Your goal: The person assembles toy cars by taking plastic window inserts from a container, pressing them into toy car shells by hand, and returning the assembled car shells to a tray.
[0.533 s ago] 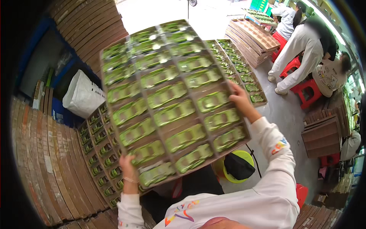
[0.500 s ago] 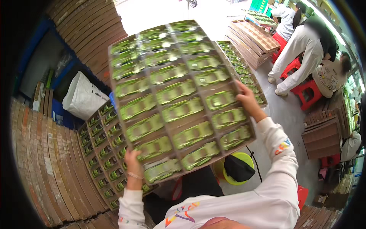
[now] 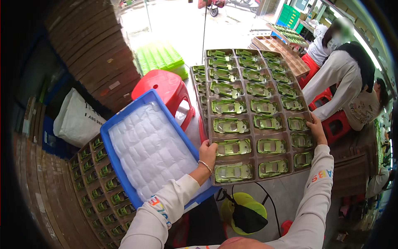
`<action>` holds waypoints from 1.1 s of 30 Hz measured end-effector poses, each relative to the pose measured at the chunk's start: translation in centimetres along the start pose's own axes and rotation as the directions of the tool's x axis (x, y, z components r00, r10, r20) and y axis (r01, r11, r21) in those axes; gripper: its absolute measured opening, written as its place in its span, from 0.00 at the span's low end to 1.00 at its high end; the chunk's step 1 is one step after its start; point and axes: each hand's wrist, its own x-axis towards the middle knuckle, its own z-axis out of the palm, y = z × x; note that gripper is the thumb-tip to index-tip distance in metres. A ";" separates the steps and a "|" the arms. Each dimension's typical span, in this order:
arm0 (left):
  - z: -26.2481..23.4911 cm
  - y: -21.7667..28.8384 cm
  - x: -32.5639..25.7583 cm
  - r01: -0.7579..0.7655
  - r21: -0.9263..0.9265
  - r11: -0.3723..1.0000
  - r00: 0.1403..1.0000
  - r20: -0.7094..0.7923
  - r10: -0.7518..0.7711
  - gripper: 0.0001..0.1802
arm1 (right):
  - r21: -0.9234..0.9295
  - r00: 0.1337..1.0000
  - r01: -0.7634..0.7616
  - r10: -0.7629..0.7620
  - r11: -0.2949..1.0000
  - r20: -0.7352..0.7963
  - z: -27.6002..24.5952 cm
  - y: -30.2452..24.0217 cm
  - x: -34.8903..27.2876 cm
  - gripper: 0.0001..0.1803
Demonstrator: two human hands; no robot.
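Note:
I hold a brown cardboard tray (image 3: 247, 137) with rows of green toy car bodies (image 3: 229, 106) in its compartments. My left hand (image 3: 208, 151) grips its near left edge and my right hand (image 3: 316, 129) grips its right edge. The tray lies nearly flat over another tray of the same kind (image 3: 200, 85). Left of it sits a blue plastic crate (image 3: 112, 131) lined with white bubble wrap (image 3: 149, 149).
A red stool (image 3: 166, 89) stands behind the crate. More filled trays (image 3: 97, 186) lie at lower left, with stacked cardboard (image 3: 93, 45) and a white sack (image 3: 76, 118) behind. Seated people (image 3: 348, 70) work at the right. A yellow-green bucket (image 3: 242, 209) stands below.
The tray was tilted up close to my face; it has come down and to the right, lying flatter now. The blue crate and red stool it hid have come into view.

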 end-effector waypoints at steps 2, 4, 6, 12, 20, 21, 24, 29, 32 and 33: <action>0.2 -1.0 2.0 0.009 0.032 0.999 1.000 0.013 -0.009 0.17 | -0.040 0.999 -0.006 0.005 0.999 -0.036 0.7 3.3 2.2 0.36; 0.3 -1.6 3.4 0.008 0.070 0.997 1.000 0.008 -0.009 0.17 | -0.027 0.997 -0.014 0.012 1.000 -0.076 1.9 5.9 4.6 0.36; 0.9 -2.4 3.6 0.006 0.012 1.000 0.997 -0.072 -0.005 0.18 | 0.016 0.998 -0.012 0.012 1.000 -0.053 2.5 8.7 6.6 0.36; 1.8 -3.0 4.8 0.063 0.074 0.995 0.978 -0.205 -0.047 0.22 | -0.169 0.995 -0.073 0.060 0.983 -0.078 7.1 13.9 12.4 0.32; 4.1 -2.2 3.0 0.192 -0.029 0.981 0.977 -0.091 -0.194 0.26 | -0.349 0.993 -0.015 -0.026 0.937 -0.113 5.6 14.9 15.5 0.31; 4.2 -2.2 2.7 0.158 0.051 0.986 0.982 -0.109 -0.152 0.26 | -0.350 0.994 -0.015 -0.025 0.937 -0.108 6.1 15.0 15.5 0.31; 3.5 -3.0 3.1 0.081 0.267 0.960 0.991 -0.121 -0.050 0.34 | -0.412 0.968 -0.201 0.116 0.889 -0.221 7.7 15.3 14.4 0.30; 1.2 -3.3 4.3 -0.046 0.592 0.805 0.991 -0.073 0.111 0.40 | -0.457 0.976 -0.130 0.032 0.880 -0.217 8.5 14.4 13.6 0.28; 1.1 -4.3 4.8 -0.009 0.493 0.870 0.998 -0.051 0.040 0.42 | -0.255 0.970 -0.104 0.042 0.961 -0.240 7.9 14.6 12.9 0.27; 0.9 -4.6 4.9 0.025 0.393 0.919 0.999 -0.028 -0.015 0.42 | -0.250 0.971 -0.115 0.056 0.962 -0.232 8.3 14.4 12.2 0.27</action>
